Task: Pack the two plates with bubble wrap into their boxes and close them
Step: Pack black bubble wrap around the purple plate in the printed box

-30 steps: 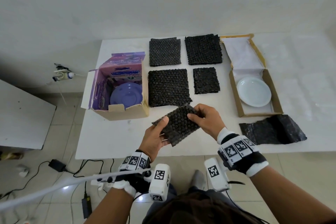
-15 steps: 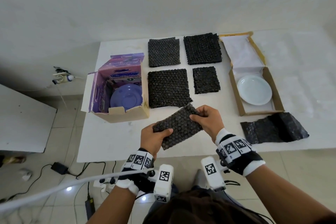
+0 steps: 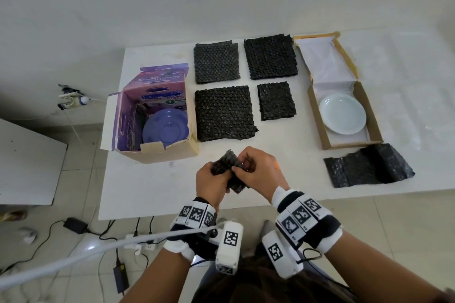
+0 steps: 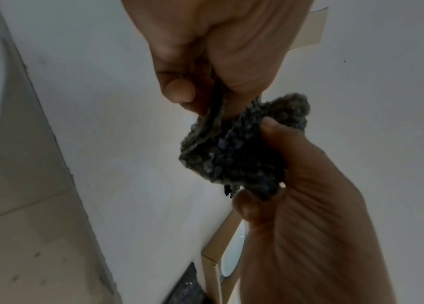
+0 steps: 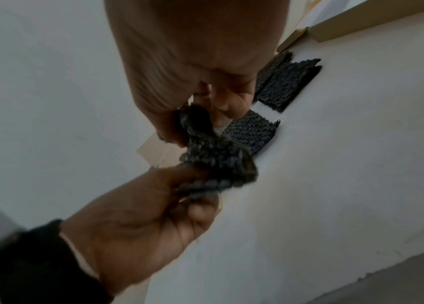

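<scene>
Both hands hold one black bubble wrap piece, bunched into a wad above the table's front middle. My left hand grips its left side and my right hand pinches its right side. In the left wrist view the wad sits between the left hand above and the right hand below. A purple plate lies inside the open purple box at the left. At the right, a white plate lies in a flat brown box with its lid open.
Several black bubble wrap squares lie on the white table between the boxes. A loose black sheet lies in front of the brown box. Cables and a power strip are on the floor below the near edge.
The bubble wrap piece was held spread out between the hands. The hands have come together, and it is now crumpled into a small wad.
</scene>
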`<state>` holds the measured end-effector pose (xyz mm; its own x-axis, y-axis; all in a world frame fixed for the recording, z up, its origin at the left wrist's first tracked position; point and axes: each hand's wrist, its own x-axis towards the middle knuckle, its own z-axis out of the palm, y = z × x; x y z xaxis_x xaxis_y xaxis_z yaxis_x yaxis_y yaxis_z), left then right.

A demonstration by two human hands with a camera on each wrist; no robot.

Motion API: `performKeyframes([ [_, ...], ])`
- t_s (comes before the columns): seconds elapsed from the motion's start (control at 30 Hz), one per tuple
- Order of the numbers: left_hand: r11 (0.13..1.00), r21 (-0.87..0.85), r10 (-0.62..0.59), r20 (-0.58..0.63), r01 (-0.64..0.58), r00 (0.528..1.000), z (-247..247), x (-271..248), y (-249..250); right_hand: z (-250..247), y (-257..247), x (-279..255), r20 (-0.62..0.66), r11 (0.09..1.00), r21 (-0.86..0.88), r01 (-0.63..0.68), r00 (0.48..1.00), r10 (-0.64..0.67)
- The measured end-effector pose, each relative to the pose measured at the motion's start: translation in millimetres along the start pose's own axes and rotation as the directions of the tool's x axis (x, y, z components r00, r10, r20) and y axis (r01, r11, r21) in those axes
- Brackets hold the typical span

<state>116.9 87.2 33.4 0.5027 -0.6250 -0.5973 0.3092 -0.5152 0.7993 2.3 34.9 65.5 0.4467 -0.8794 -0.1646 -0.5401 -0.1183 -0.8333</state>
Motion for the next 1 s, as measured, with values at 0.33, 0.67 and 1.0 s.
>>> performKeyframes([
  [0.33, 0.979, -0.176, -0.081, 0.121, 0.102, 0.989, -8, -5, 3, -9, 9, 7, -0.132, 0.991, 0.046, -0.126, 0.983, 0.131],
  [0.67, 0.912, -0.388, -0.056, 0.210, 0.136, 0.976, -13, -3, 1, 8, -2, 7, 0.057, 0.993, 0.073, -0.094, 0.994, 0.090],
  [1.0, 0.994, -0.109, 0.046, 0.252, -0.019, 0.967, -38, 7, 4, 4, 6, 13, -0.039, 0.984, 0.119, -0.131, 0.990, 0.136],
])
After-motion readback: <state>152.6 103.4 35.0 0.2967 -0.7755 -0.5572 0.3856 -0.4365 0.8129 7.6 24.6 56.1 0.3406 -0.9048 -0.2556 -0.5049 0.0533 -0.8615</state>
